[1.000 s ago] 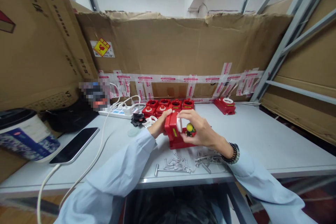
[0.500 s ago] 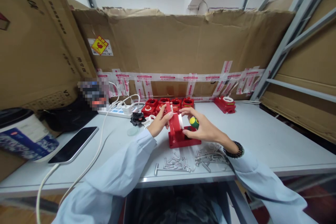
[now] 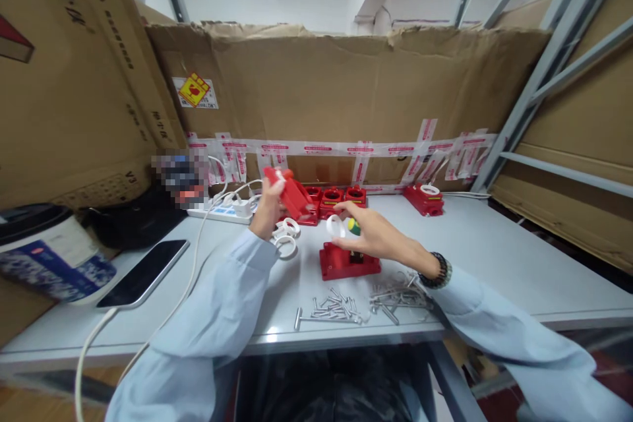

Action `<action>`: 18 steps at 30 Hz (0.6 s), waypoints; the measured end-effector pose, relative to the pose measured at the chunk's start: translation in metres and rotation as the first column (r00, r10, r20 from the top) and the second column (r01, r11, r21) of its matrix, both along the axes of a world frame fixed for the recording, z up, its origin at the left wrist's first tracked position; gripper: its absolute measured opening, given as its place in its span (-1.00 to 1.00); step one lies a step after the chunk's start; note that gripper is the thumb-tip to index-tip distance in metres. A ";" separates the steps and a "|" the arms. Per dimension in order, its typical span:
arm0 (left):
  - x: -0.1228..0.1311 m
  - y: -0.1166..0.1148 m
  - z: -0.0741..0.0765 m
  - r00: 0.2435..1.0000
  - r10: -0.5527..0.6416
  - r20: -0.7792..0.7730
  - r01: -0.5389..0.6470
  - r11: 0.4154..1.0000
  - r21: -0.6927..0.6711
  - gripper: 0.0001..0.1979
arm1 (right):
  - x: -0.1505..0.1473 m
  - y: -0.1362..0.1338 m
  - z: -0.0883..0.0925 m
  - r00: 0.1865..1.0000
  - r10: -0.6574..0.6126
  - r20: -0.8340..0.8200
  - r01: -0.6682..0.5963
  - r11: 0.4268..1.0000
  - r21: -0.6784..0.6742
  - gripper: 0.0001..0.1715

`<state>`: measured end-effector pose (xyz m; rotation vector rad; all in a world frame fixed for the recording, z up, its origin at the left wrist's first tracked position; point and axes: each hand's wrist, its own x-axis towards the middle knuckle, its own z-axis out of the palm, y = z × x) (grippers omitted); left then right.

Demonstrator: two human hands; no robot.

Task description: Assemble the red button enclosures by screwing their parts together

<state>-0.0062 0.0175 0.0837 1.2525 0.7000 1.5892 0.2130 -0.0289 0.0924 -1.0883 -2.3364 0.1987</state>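
Observation:
My left hand [image 3: 270, 206] grips a red housing cover [image 3: 295, 198], raised and tilted above the table on the left. Between the thumb and fingers of my right hand [image 3: 368, 229] is a white ring [image 3: 335, 227]. A screwdriver with a green and yellow handle [image 3: 353, 226] is tucked in that same hand; its shaft is hidden. Below the right hand a red base [image 3: 341, 266] with a dark part inside rests on the table. Several loose white rings [image 3: 285, 247] lie just beneath my left hand.
Several red housings [image 3: 332, 199] stand in a row at the back, another red housing [image 3: 424, 198] farther right. Loose screws [image 3: 336, 305] and a T-shaped metal tool [image 3: 298, 318] lie near the front edge. A phone [image 3: 143, 273], power strip [image 3: 222, 211] and large tub [image 3: 49, 257] occupy the left.
The red cover has moved up and left in my left hand, away from the white ring. The ring stays in my right hand, which has shifted slightly left. White rings at left are uncovered.

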 end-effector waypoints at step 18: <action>-0.014 0.009 -0.011 0.938 0.346 0.018 -0.341 0.915 0.215 -0.43 | -0.044 0.013 0.003 0.934 -0.150 0.324 0.116 0.986 0.121 -0.55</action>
